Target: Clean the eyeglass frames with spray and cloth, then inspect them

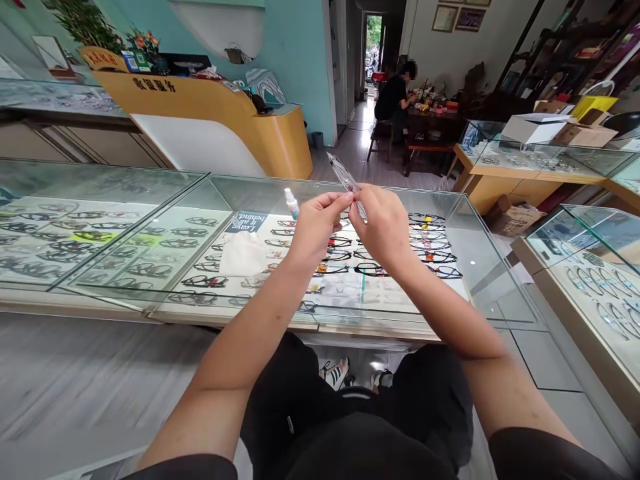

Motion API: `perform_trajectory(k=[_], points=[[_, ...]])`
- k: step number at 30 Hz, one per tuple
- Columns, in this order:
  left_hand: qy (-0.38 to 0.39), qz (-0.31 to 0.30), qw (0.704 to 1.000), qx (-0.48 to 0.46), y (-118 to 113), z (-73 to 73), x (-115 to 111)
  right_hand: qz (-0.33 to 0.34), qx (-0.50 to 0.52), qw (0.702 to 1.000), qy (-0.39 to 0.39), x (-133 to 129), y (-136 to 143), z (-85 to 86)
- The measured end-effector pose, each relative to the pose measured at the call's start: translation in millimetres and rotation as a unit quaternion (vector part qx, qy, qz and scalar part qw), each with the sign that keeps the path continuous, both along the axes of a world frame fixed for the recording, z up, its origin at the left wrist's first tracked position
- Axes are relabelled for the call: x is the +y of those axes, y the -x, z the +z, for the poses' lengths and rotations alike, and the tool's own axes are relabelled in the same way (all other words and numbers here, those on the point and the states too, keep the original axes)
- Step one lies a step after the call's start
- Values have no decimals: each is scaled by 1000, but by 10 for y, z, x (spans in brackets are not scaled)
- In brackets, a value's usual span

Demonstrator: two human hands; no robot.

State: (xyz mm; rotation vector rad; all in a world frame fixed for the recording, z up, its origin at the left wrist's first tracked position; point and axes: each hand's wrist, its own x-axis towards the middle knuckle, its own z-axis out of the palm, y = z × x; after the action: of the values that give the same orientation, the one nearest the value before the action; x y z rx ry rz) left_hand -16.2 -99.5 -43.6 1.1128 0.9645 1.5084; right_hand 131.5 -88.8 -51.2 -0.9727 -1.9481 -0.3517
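Above the glass display case, a pair of eyeglasses (342, 172) is raised nearly edge-on, its lenses pointing up and away. My left hand (320, 223) pinches it low down with thumb and forefinger. My right hand (381, 220) grips it from the other side, fingers curled, the two hands almost touching. Part of the frame is hidden behind the fingers. Just left of my left hand, a small white spray bottle (291, 204) stands on the glass top. A white cloth (243, 254) lies left of it, beside a dark printed card (246, 223).
Under the glass of the display case (395, 319), several rows of eyeglasses lie on white. More cases stand left and right (595, 280). A wooden counter (200, 107) is beyond. At the back, a person (393, 97) sits at a dark table. Cardboard boxes (515, 215) are at right.
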Motion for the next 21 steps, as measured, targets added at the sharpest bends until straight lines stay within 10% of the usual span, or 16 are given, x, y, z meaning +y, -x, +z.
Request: perform_trajectory(k=[10,21], points=[[-52,45,964,258,324,-21,182,68,65,994,50,-8,-172,-264],[8,-135,633,762,813,-170,1228,-31,134,966,219,351,-557,-462]])
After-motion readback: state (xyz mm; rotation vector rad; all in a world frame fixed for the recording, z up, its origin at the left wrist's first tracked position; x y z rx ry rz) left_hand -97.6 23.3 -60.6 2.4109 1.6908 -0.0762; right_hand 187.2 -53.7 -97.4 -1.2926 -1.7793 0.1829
